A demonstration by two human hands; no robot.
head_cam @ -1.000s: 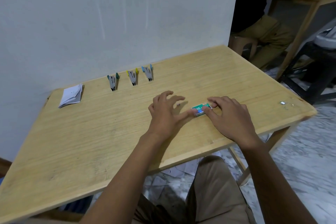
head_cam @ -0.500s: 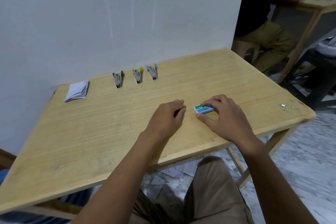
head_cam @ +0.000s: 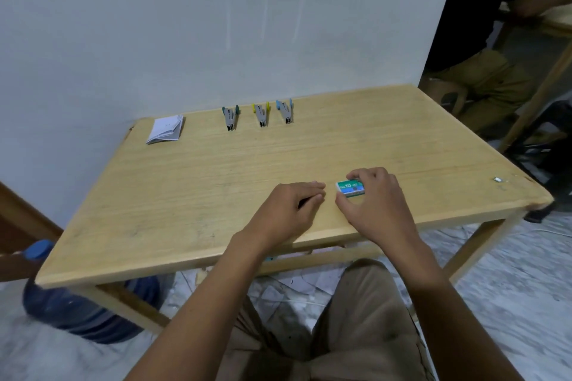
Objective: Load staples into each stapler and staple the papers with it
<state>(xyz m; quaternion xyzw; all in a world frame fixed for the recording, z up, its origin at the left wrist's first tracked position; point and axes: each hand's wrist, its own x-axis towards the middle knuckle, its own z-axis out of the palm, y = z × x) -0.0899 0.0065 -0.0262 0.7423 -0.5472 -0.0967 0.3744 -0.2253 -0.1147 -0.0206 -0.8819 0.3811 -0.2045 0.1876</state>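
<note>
On the far left of the pale wooden table (head_cam: pixel 185 219) lies the folded stack of white papers (head_cam: pixel 164 133). Right of it stand three small grey staplers in a row: the green-tipped stapler (head_cam: pixel 230 117), the yellow-tipped stapler (head_cam: pixel 262 114) and the blue-tipped stapler (head_cam: pixel 285 111). Nearer us, our left hand (head_cam: pixel 286 210) rests on the wood, fingers curled in, with nothing visible in it. Just beside it our right hand (head_cam: pixel 376 204) pinches the small green-and-white cardboard staple box (head_cam: pixel 350 188), which lies flat on the table. Opening it seems next: we should hold the sleeve steady and ease the tray out slowly, so no strips spill.
</note>
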